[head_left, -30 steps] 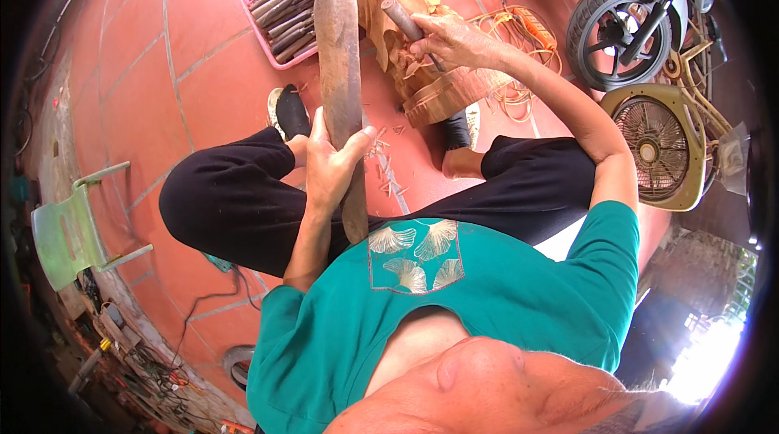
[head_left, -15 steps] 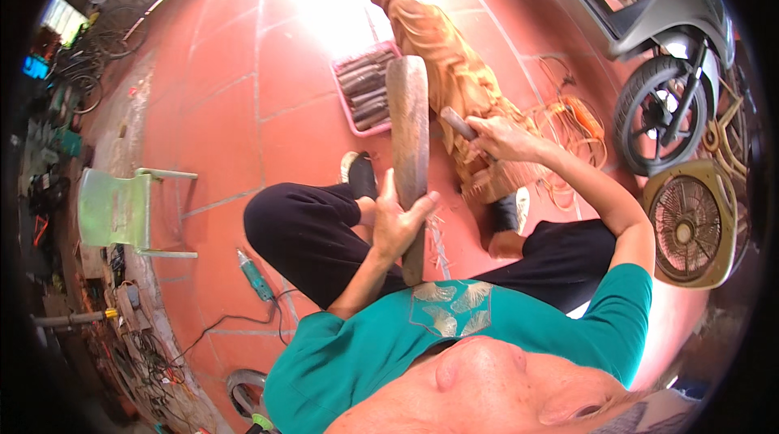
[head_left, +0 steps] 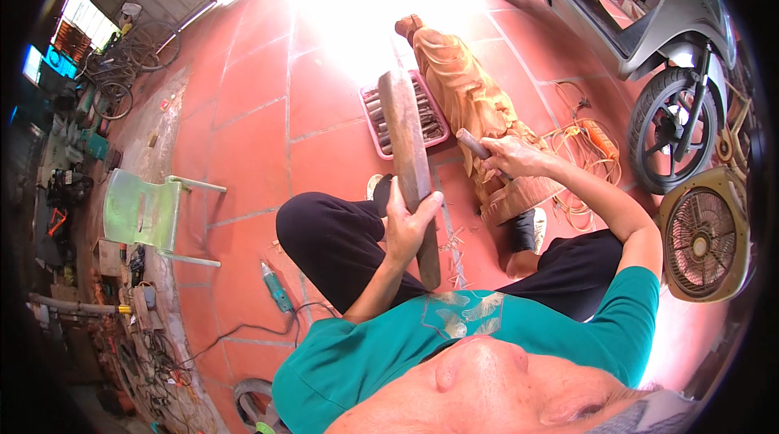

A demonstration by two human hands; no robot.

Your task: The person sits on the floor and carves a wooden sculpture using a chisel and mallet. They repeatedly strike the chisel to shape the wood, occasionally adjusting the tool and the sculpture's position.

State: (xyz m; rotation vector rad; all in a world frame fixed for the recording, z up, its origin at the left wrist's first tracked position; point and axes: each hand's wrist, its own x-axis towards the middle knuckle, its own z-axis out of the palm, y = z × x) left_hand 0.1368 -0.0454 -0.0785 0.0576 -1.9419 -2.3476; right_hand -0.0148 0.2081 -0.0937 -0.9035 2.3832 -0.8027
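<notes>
My left hand (head_left: 408,227) is closed round a long, thick wooden mallet (head_left: 404,133), its far end pointing away from me. In my right hand (head_left: 514,156) is a chisel (head_left: 473,144) with a round handle; its handle end sticks out to the left, and its blade is mostly hidden. Right beside that hand lies a carved wooden figure (head_left: 466,81) with draped folds, stretching away over the floor, its broad base (head_left: 519,197) nearest me. The mallet and the figure are apart.
A pink basket (head_left: 444,129) of several tools stands left of the figure. Wood chips (head_left: 456,251) lie between my feet. At right are an orange cord (head_left: 599,140), a motorbike (head_left: 673,129) and a fan (head_left: 704,231); at left, a green chair (head_left: 142,211) and a corded power tool (head_left: 277,288).
The view has shifted, so the floor and things on it appear lower and farther right. The mallet leans slightly more to the left at its far end. Both hands keep their holds.
</notes>
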